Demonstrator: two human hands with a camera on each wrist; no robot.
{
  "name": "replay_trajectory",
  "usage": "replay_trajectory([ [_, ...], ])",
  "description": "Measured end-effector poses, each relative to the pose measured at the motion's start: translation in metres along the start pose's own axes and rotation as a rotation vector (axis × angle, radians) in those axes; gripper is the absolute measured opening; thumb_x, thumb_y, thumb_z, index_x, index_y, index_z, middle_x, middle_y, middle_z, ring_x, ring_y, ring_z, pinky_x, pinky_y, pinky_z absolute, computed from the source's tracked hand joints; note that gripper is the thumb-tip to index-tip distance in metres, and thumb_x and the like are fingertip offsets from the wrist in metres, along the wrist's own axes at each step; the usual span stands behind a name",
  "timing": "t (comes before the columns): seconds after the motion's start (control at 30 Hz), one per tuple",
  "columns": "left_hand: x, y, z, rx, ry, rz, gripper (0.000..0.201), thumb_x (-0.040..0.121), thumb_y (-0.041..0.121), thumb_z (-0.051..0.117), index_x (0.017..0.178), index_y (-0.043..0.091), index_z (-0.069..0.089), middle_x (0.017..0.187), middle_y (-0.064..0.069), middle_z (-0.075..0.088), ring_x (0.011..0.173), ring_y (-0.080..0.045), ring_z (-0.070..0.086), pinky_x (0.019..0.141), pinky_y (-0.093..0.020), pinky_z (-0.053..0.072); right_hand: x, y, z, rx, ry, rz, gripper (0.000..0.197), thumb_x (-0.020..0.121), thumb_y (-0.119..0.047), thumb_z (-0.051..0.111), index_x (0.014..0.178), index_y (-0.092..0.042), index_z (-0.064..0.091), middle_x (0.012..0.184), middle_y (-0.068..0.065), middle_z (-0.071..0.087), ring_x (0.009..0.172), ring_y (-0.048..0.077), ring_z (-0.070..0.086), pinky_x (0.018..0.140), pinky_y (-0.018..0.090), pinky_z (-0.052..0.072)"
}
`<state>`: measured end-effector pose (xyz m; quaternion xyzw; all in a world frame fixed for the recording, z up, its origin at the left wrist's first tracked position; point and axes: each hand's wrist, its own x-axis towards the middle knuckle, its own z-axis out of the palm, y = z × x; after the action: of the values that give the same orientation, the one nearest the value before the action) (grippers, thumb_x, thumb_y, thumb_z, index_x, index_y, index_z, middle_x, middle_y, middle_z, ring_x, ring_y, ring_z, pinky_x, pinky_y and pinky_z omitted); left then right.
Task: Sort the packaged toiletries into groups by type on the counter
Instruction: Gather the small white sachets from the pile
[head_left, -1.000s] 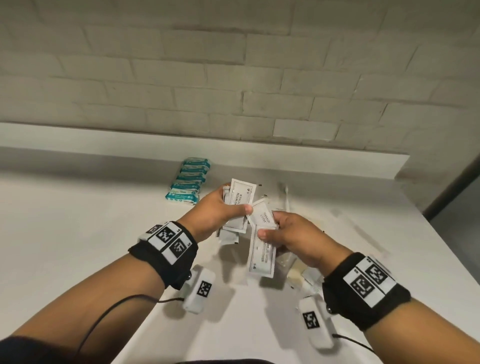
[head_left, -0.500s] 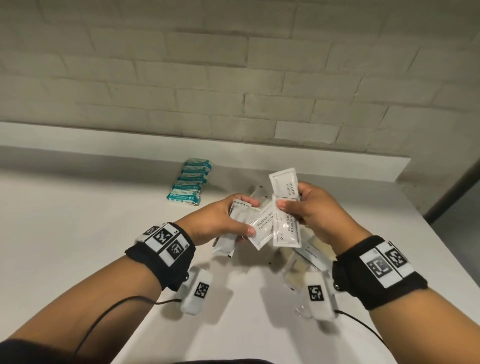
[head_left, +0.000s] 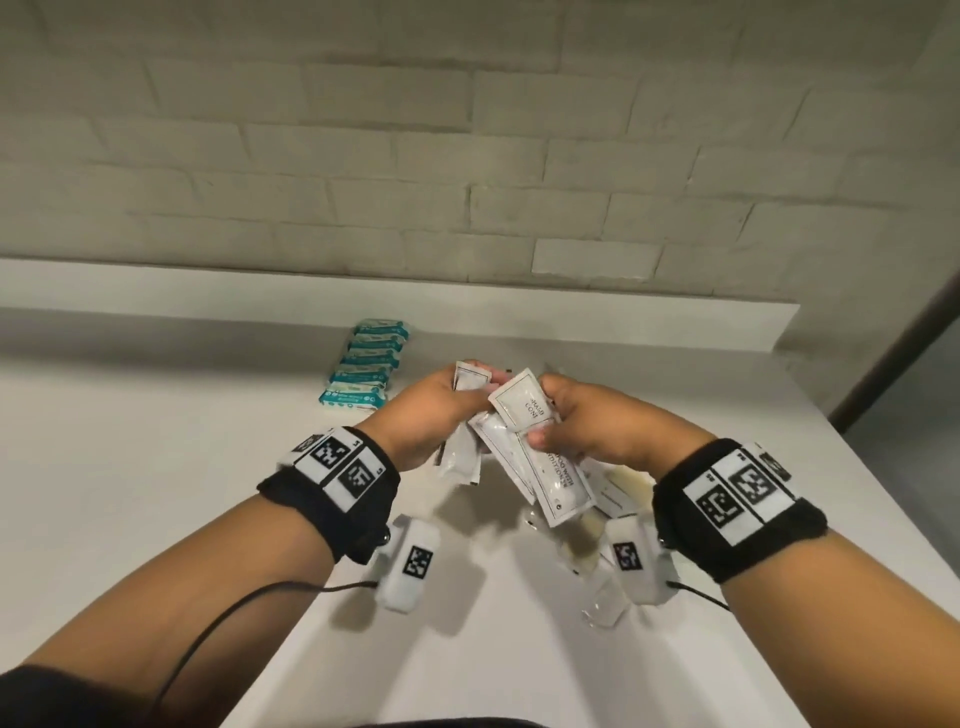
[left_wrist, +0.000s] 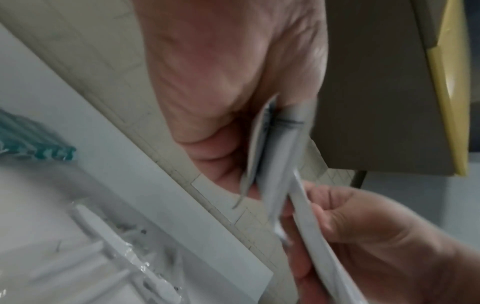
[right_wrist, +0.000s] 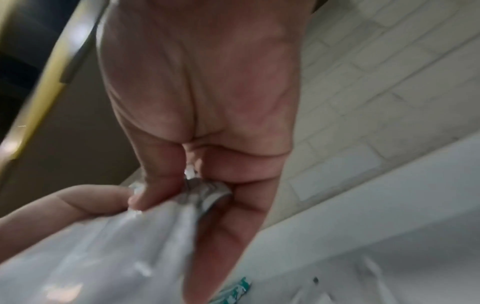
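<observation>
Both hands are raised above the white counter, close together. My left hand grips a small stack of white sachets, seen edge-on in the left wrist view as sachets. My right hand pinches white printed sachets, the longest one hanging down toward me. In the right wrist view the sachets are blurred under the thumb. A row of teal packets lies on the counter behind the left hand.
More clear-wrapped and white packets lie on the counter under and right of the hands. In the left wrist view, wrapped white sticks lie below. A raised ledge and brick wall close the back. The counter's right edge drops off.
The right hand has come down and toward the left hand, tilting its sachets. The left hand has lifted its stack a little, and the two bundles now touch.
</observation>
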<state>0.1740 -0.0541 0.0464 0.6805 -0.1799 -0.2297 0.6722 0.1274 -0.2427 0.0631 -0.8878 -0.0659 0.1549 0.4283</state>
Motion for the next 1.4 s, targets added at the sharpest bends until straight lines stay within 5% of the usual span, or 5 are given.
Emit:
replay_trajectory([
  [0.1,0.000,-0.003,0.002,-0.124,0.001,-0.063,0.037,0.091,0.035,0.056,0.113,0.005,0.060,0.089,-0.010,0.070,0.073,-0.022,0.067,0.059,-0.032,0.056,0.001,0.008,0.003,0.128,0.025,0.016,0.037,0.086,-0.011,0.068,0.118,-0.021,0.053,0.097,0.002,0.071,0.083,0.019,0.068,0.065,0.034,0.053],
  [0.33,0.005,-0.018,0.006,-0.064,-0.087,0.018,0.069,0.070,-0.012,0.075,0.123,0.024,0.049,0.103,-0.007,0.066,0.091,-0.021,0.067,0.082,-0.041,0.058,0.011,0.010,0.020,0.123,0.300,0.035,0.027,0.094,-0.040,0.055,0.099,-0.017,0.068,0.088,0.005,0.075,0.083,0.024,0.070,0.082,0.042,0.053],
  [1.03,0.011,-0.011,0.016,-0.256,0.323,0.097,0.029,0.086,0.038,0.058,0.098,0.016,0.071,0.105,-0.019,0.071,0.103,-0.036,0.067,0.096,-0.052,0.050,0.022,-0.003,0.053,0.886,0.237,0.094,0.021,0.078,0.004,0.069,0.091,-0.012,0.071,0.088,0.012,0.074,0.077,0.025,0.071,0.077,0.043,0.057],
  [1.27,0.006,-0.015,0.005,-0.055,0.327,0.040,0.062,0.072,0.079,0.042,0.093,0.029,0.072,0.090,-0.003,0.074,0.086,-0.022,0.070,0.081,-0.040,0.054,0.015,-0.004,0.048,0.660,0.409,-0.031,0.019,0.079,0.000,0.072,0.092,-0.014,0.068,0.091,0.009,0.071,0.081,0.022,0.069,0.074,0.033,0.057],
  [1.4,0.003,-0.014,-0.008,-0.144,0.138,-0.213,0.061,0.083,0.068,0.049,0.097,0.011,0.069,0.079,-0.008,0.068,0.059,-0.016,0.054,0.063,-0.031,0.046,0.013,0.019,0.023,-0.166,0.843,-0.508,0.023,0.069,0.000,0.079,0.082,-0.019,0.075,0.087,0.003,0.059,0.084,0.016,0.055,0.074,0.031,0.044],
])
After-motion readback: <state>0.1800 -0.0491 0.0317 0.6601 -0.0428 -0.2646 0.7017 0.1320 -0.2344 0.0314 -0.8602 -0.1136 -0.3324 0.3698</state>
